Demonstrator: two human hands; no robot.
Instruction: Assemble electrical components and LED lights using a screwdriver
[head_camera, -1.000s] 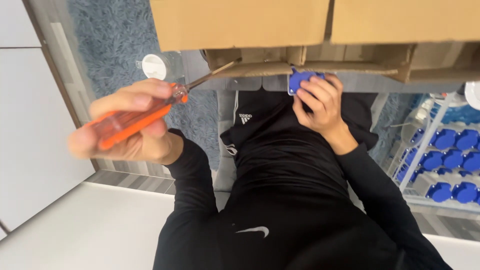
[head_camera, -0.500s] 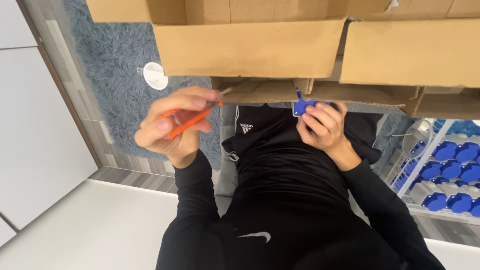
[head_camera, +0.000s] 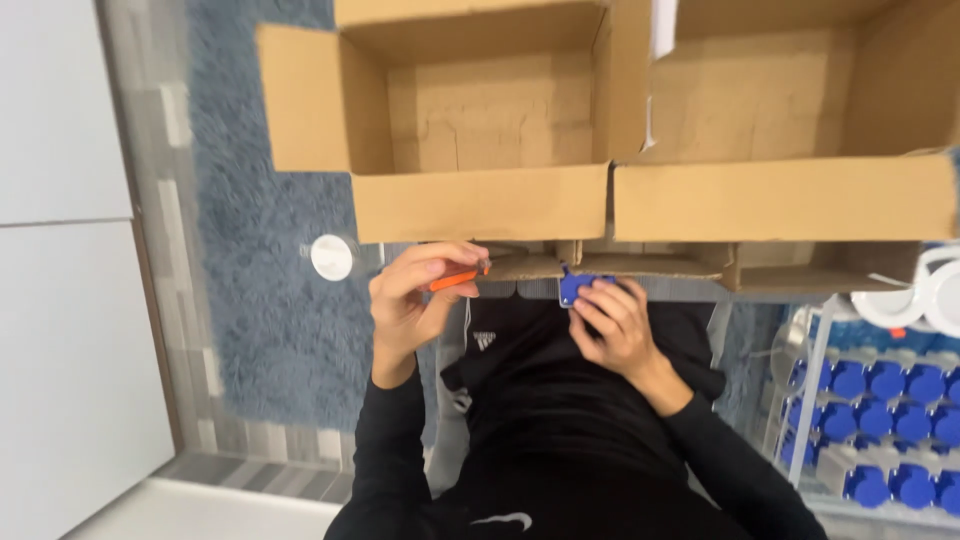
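Below cardboard boxes (head_camera: 480, 205), right hand (head_camera: 610, 325) gripping blue part (head_camera: 577, 287)

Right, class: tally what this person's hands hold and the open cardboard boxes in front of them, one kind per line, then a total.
Orange-handled screwdriver, in the left hand: 1
Small blue part, in the right hand: 1
Open cardboard boxes: 2
Total: 4

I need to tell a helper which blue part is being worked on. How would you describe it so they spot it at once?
Find the two open cardboard boxes ahead of the person. Just below their near edge, the right hand pinches a small blue part by the fingertips. Unlike the blue parts racked at far right, it is alone and held.
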